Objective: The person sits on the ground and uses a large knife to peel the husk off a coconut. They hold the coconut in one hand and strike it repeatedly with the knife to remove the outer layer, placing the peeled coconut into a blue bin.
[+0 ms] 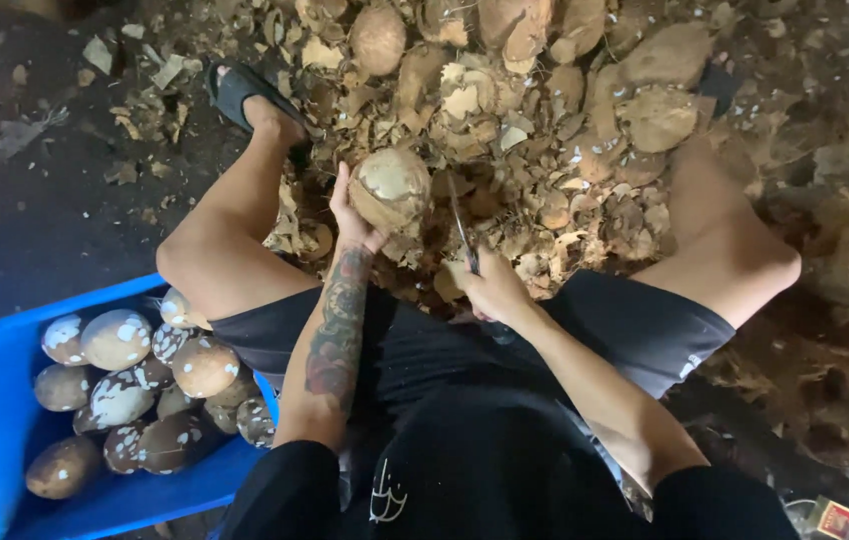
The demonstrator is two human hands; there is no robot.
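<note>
**Dark clothes, bare limbs, one inked forearm**

The person wears black shorts [635,330] with a small white mark near one hem, and a black top [505,480] with short sleeves and a thin white line drawing low on the front. A black sandal [240,90] covers one foot. Below the fingers of the left hand [350,215], a dense tattoo [337,330] runs down the forearm.

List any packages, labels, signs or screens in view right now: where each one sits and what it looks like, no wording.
Small box: at the bottom right corner on the ground, rectangular, red and yellow face with a pale edge, partly cut off by the frame.
Small white printed mark: on the person's black clothing at the bottom centre, a thin line drawing.
No signs or screens in view.
</note>
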